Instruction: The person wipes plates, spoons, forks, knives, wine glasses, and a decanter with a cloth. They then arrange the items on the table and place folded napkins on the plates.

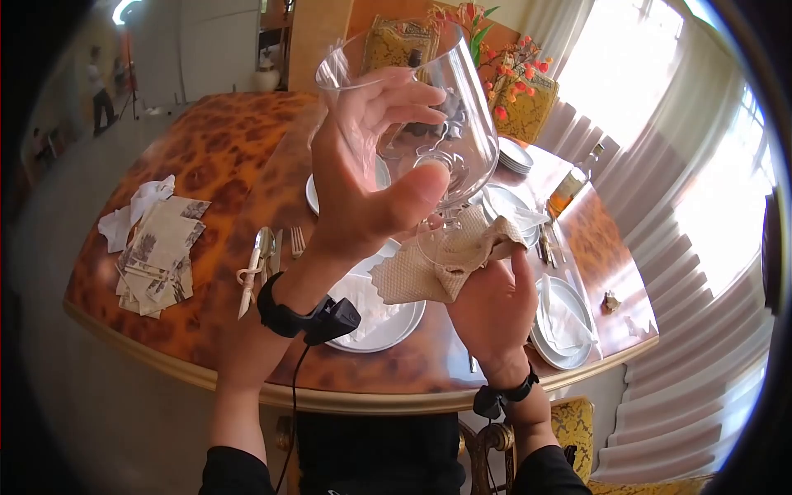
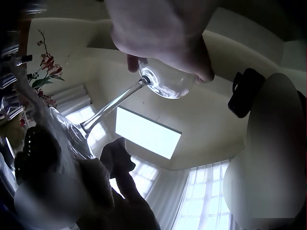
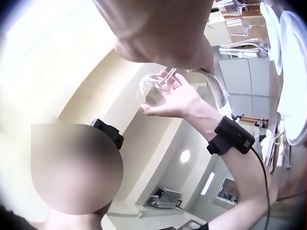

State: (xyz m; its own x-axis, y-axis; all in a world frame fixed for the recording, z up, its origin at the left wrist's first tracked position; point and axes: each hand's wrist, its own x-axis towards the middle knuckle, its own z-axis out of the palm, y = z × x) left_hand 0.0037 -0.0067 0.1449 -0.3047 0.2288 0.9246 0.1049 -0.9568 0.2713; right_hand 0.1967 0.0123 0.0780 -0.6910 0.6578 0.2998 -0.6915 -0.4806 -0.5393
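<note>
A clear stemmed glass [image 1: 470, 124] is held up above the table, its bowl in my left hand [image 1: 371, 181], fingers curled round one side and thumb across the front. In the left wrist view the stem [image 2: 115, 104] runs down from the bowl to the foot. My right hand [image 1: 495, 309] grips a beige textured cloth [image 1: 429, 268] bunched around the glass's foot. The right wrist view shows the left hand [image 3: 177, 100] around the bowl; the right fingertips are mostly hidden there.
Below the hands is a plate [image 1: 396, 330] with a napkin, with another plate [image 1: 577, 346] to the right. Cutlery [image 1: 262, 260] and patterned napkins [image 1: 165, 247] lie left. A bottle [image 1: 569, 190] stands at the right, flowers [image 1: 516, 74] behind.
</note>
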